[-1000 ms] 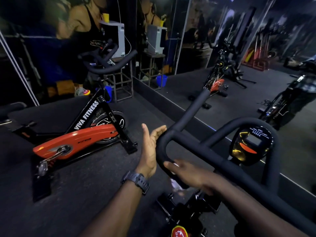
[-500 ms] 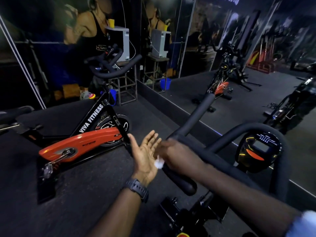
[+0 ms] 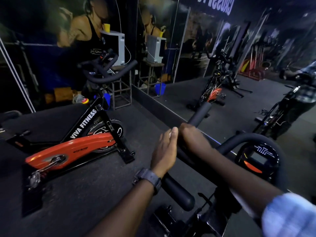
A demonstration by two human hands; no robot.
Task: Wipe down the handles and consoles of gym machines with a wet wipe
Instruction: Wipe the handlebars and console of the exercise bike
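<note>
Hands are meeting on the black handlebar (image 3: pixel 181 190) of our spin bike. We're clenching the right hand (image 3: pixel 193 139) round the bar, while the left hand (image 3: pixel 164 151) is pinching a bit of white wet wipe (image 3: pixel 170 134) against it. Console (image 3: pixel 256 158) is sitting just right.

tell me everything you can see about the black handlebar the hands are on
The black handlebar looks padded with matte foam over a tube. One straight horn rises forward to a blunt end, another rounded end points back toward the camera, and a curved loop arches around the round console. The right hand curls over the forward horn; the left hand lies against its side, next to the right. It is mounted on the nearest bike.
</note>
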